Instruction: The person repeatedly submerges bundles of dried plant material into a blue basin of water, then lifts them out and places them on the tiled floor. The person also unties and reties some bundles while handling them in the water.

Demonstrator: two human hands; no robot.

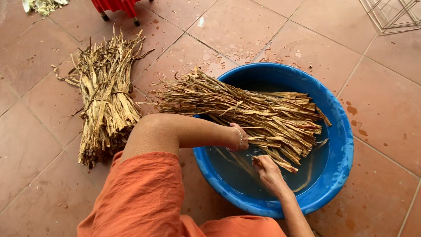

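A tied bundle of dried brown strips (245,112) lies across a blue plastic basin (342,162) holding shallow water, its cut ends over the water. My left hand (239,137), with a thin bracelet at the wrist, rests under the bundle's near side and grips it. My right hand (266,170) sits in the basin below the bundle's cut ends, fingers closed on a few loose strips. An orange sleeve (144,193) covers my left upper arm.
A second tied bundle of dried strips (105,94) lies on the terracotta tiled floor (39,145) to the left. A red stool's legs (118,8) stand at the top, a wire frame (390,15) at the top right, pale scraps (44,5) at the top left.
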